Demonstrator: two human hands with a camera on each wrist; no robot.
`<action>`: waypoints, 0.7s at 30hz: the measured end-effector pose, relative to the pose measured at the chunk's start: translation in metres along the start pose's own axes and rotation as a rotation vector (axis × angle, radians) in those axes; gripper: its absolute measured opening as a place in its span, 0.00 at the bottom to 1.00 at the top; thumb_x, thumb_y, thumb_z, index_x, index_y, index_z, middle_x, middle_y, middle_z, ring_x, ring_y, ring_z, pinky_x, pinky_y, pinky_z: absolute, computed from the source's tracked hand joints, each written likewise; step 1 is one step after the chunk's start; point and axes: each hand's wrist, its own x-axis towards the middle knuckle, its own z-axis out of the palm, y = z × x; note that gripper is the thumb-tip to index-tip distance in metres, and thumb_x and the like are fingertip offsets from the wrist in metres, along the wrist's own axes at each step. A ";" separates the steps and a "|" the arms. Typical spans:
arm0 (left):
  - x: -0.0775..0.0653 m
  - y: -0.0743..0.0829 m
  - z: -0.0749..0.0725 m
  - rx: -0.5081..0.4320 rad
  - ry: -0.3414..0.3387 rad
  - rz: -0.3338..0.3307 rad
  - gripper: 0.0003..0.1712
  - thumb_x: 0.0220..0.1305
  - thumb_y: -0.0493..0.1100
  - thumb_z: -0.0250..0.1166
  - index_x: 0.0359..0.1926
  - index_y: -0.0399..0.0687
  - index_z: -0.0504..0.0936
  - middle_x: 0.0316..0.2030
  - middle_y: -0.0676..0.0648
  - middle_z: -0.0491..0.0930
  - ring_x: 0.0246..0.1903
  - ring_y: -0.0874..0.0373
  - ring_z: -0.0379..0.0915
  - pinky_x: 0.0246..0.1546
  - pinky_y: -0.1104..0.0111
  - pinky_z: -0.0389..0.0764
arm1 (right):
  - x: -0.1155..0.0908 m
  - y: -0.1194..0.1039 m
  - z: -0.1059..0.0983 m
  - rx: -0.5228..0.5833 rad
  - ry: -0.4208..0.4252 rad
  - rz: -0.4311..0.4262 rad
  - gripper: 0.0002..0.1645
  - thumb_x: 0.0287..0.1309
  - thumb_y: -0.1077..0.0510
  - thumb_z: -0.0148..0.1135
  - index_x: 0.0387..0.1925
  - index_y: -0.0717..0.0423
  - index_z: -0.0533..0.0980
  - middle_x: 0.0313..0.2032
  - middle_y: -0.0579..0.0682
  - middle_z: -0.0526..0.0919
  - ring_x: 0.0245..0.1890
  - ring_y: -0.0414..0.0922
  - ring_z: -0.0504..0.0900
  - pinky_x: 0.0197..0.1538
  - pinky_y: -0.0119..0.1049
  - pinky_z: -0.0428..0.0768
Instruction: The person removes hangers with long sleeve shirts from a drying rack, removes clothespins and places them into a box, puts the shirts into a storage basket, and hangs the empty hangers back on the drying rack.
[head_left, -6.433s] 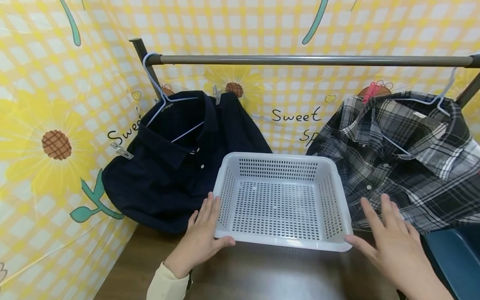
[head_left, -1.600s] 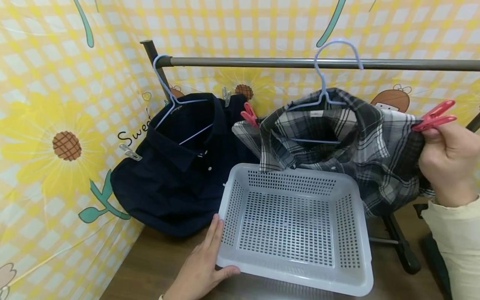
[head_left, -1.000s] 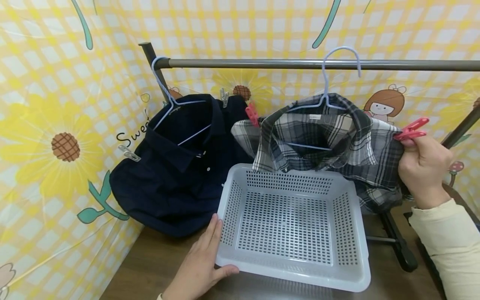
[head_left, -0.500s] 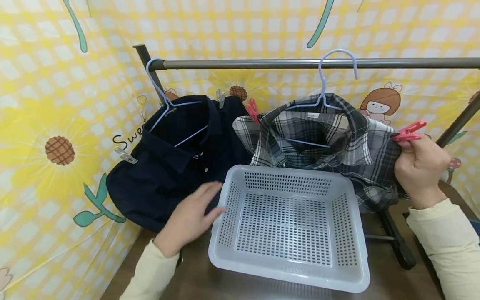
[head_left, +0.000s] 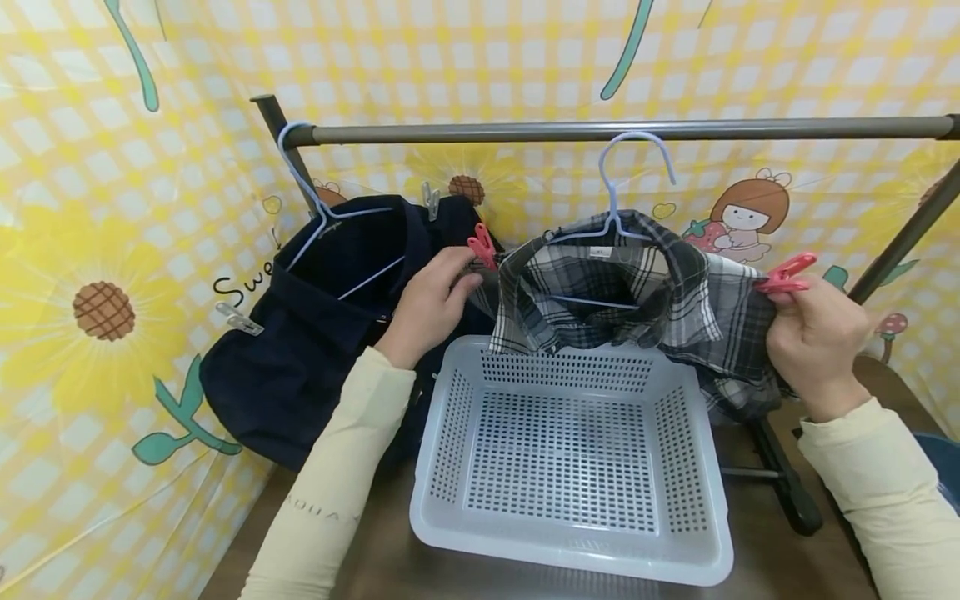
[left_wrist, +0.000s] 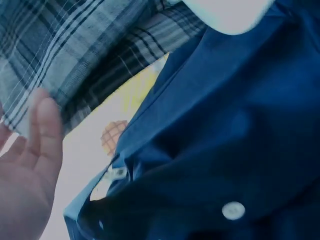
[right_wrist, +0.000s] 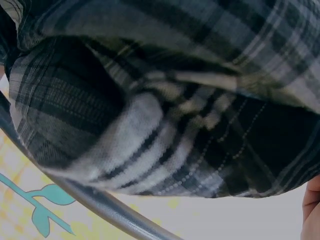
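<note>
Plaid shirt (head_left: 607,327) shows right of centre, one shoulder gripped by the right hand (head_left: 817,346). Left hand (head_left: 427,308), fingers loosely extended, is beside its other shoulder.

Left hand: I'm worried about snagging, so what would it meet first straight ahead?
Probably the plaid shirt, beside the nearer red clip; depth is unclear, the hand might be touching it.

A grey-black-white plaid cloth shirt (right_wrist: 165,135) fills the upper frame; a round grey metal tube (right_wrist: 112,210) crosses lower left; the right hand (right_wrist: 312,210) edges lower right
</note>
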 end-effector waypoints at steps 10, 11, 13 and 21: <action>0.015 -0.015 0.021 0.075 0.192 0.101 0.06 0.70 0.36 0.65 0.40 0.38 0.87 0.36 0.44 0.84 0.35 0.48 0.72 0.39 0.57 0.74 | -0.006 -0.001 0.000 -0.001 -0.076 0.007 0.33 0.77 0.47 0.48 0.28 0.73 0.77 0.25 0.69 0.79 0.22 0.69 0.76 0.28 0.58 0.65; 0.015 -0.016 0.022 0.073 0.217 0.122 0.06 0.70 0.35 0.64 0.39 0.37 0.87 0.35 0.43 0.84 0.35 0.47 0.71 0.39 0.57 0.74 | -0.006 -0.001 0.000 0.003 -0.079 0.009 0.34 0.77 0.46 0.48 0.28 0.73 0.77 0.24 0.69 0.79 0.22 0.68 0.75 0.28 0.57 0.65; 0.015 -0.017 0.024 0.072 0.258 0.149 0.06 0.69 0.35 0.64 0.36 0.37 0.86 0.36 0.42 0.83 0.37 0.46 0.71 0.41 0.57 0.73 | -0.006 -0.001 0.000 0.011 -0.078 0.007 0.36 0.76 0.43 0.48 0.28 0.73 0.77 0.24 0.69 0.79 0.22 0.69 0.75 0.29 0.57 0.65; 0.019 -0.013 0.033 -0.221 0.147 0.063 0.06 0.74 0.33 0.57 0.40 0.38 0.80 0.34 0.44 0.79 0.31 0.52 0.71 0.37 0.61 0.73 | -0.006 0.003 -0.003 0.033 -0.089 0.027 0.35 0.75 0.42 0.51 0.28 0.73 0.77 0.25 0.69 0.80 0.24 0.69 0.76 0.44 0.21 0.67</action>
